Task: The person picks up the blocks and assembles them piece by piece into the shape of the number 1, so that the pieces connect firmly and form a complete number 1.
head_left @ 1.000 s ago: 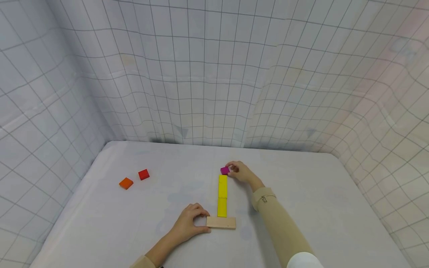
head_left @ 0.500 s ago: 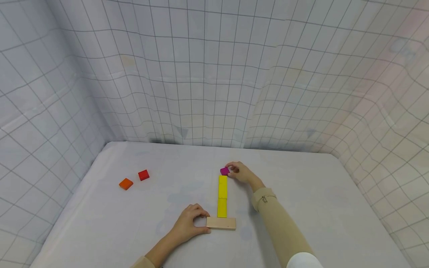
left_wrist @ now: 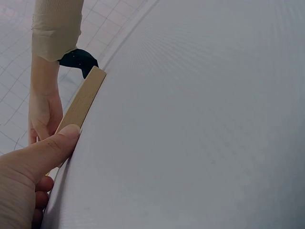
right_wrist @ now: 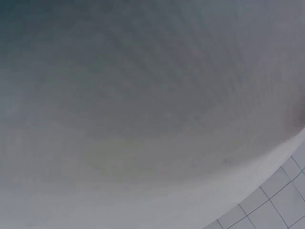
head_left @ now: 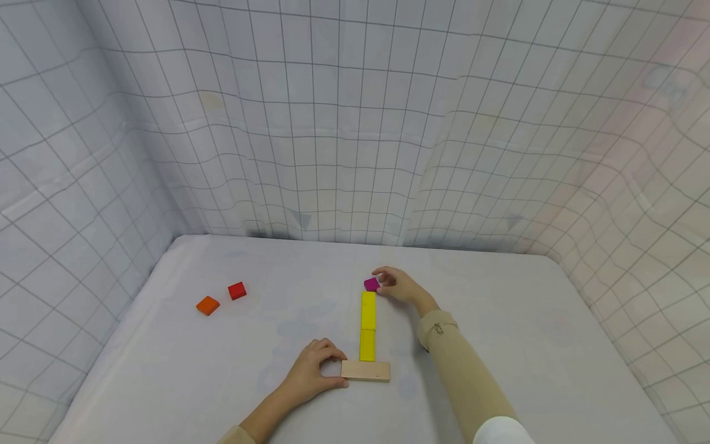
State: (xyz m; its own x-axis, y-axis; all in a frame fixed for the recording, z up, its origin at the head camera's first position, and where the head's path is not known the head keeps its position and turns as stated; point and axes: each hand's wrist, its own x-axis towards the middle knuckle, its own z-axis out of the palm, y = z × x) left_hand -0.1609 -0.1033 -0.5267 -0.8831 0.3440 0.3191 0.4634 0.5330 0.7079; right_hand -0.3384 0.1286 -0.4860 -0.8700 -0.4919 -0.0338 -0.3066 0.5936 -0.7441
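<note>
Orange block (head_left: 208, 306): lies at the left of the white surface (head_left: 277, 271), untouched and turned at an angle.
Red block (head_left: 237, 291): just beside the orange one, to its right and slightly farther off; the two do not touch.
Left hand (head_left: 310, 373): thumb on the near side and fingers on the far side, gripping the left end of the plain wooden block (head_left: 365, 370); the left wrist view shows the thumb along its edge.
Plain wooden block: lies crosswise at the near end of the arrangement, apparently braced by the left hand as a fixed base.
Yellow blocks (head_left: 368, 310): two, end to end — a straight row running far from the middle of the wooden block and meeting its far side.
Purple block (head_left: 371, 284): at the far end of the row, slightly askew to it; whether it quite touches the yellow cannot be told. The step in hand appears to be squaring this piece to the line.
Right hand (head_left: 402, 287): thumb at the purple block's right side, forefinger arched beyond it; a firm pinch or a loosened one — one cannot tell, the right wrist view showing chiefly surface. The next move seems to call for a small turn to align the block, then a clean release that leaves the row undisturbed.
</note>
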